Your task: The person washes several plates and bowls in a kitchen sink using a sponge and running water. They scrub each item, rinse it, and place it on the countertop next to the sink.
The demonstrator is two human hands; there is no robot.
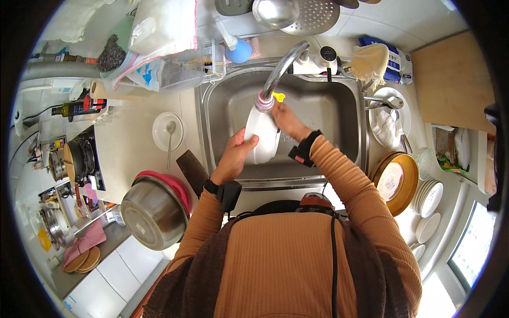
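My left hand (237,154) grips a white bowl (259,137), thumb on its outer wall. The bowl is tipped on its side over the stainless steel sink (314,119), just below the mouth of the chrome faucet (284,65). A pink-ringed nozzle (265,102) with a yellow tab (279,97) caps the spout. My right hand (292,121) is at the bowl's right side, close under the yellow tab. It is slightly blurred, and its fingertips are partly hidden, so its hold on the bowl is unclear.
Left of the sink are a small white dish with a spoon (170,133), a dark cleaver-like blade (193,169) and a tilted steel basin (153,214). A plate with cutlery (389,109), brown-rimmed dishes (397,183) and stacked white plates (429,198) stand right.
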